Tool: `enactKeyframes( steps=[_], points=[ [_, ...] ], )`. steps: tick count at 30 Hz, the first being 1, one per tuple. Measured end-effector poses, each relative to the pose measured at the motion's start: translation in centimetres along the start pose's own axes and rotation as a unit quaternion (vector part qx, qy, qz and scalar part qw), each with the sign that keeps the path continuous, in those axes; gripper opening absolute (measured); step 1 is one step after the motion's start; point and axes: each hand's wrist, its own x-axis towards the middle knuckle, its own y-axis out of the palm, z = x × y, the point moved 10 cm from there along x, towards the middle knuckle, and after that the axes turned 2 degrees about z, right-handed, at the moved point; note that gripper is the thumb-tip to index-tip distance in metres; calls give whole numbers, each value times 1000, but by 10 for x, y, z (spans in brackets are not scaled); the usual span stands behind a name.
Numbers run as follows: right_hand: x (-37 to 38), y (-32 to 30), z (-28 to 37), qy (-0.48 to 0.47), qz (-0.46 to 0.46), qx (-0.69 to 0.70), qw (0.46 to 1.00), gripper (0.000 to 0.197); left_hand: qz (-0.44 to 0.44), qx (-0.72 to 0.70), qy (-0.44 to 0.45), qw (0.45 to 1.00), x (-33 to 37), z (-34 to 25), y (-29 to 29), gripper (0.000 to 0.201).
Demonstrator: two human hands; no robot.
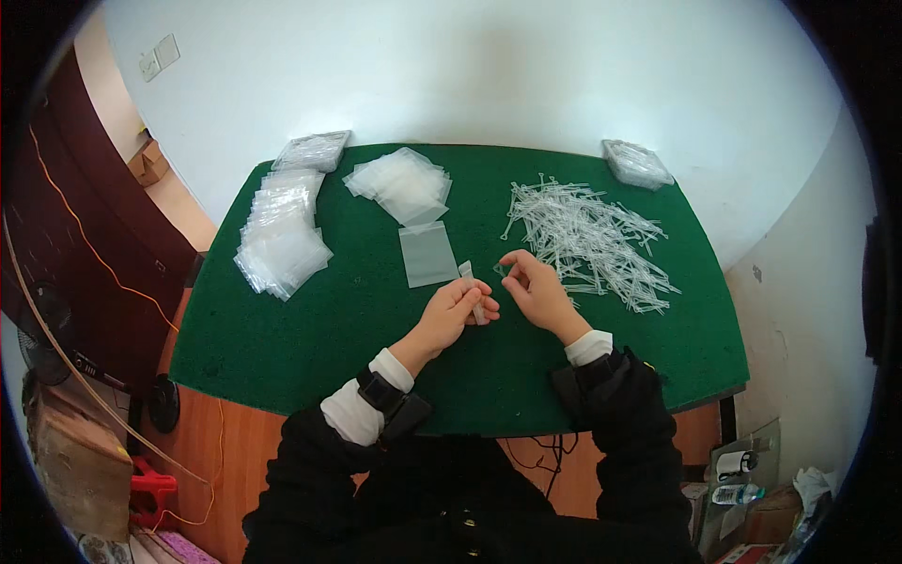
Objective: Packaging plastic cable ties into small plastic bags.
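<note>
My left hand (447, 318) is closed around a small bundle of clear plastic sticks (466, 272), whose upper end pokes out past the fingers. Close to its right, my right hand (536, 291) pinches what looks like one clear plastic stick (499, 270); thumb and forefinger meet at it. A large loose heap of clear plastic sticks with small looped ends (594, 240) spreads just beyond and right of that hand. A single flat clear plastic bag (427, 256) lies beyond my left hand, touching a messy pile of similar bags (402, 184) behind it.
Overlapping clear bags (282, 230) run down the left side of the green table (348, 348). Packs of clear plastic stand at the back left (316, 150) and back right (637, 165), near the white wall. A bottle (738, 494) lies low at the right.
</note>
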Motion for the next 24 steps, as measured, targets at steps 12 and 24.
enactKeyframes(
  steps=[12, 24],
  points=[
    [-1, 16, -8, 67, 73, 284, 954, 26, 6, -31, -45, 998, -1, 10, -1, 22],
    [-1, 24, -1, 44, 91, 380, 919, 24, 103, -40, -81, 991, -5, 14, 22, 24]
  ],
)
